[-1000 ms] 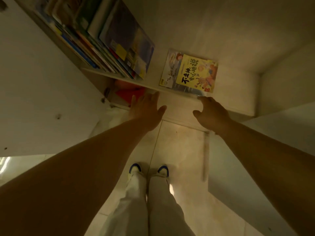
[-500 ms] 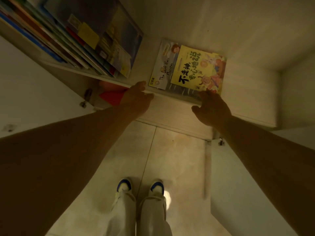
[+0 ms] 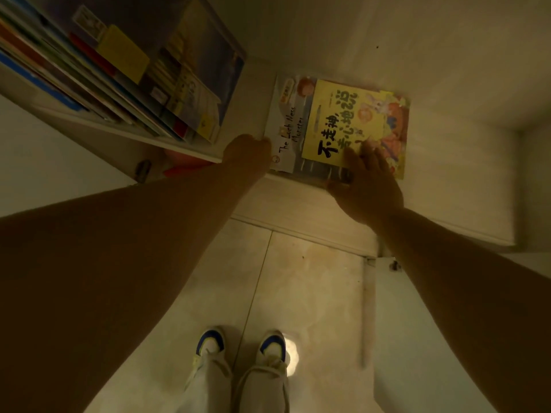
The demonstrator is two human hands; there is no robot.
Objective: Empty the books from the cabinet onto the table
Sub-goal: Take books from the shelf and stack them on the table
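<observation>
Within the last second both hands had closed in from short of the shelf edge. The left hand (image 3: 249, 153) touched the near-left corner of the white book (image 3: 284, 135); the right hand (image 3: 368, 181) lay flat-fingered on the yellow book (image 3: 343, 120) stacked above (neither gripped yet). The lift looked imminent; the leaning books (image 3: 134, 73) remained at the left.

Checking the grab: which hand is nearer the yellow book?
Right. The right hand rests on the yellow book's near corner; the left hand is off to its left, at the white book.
</observation>
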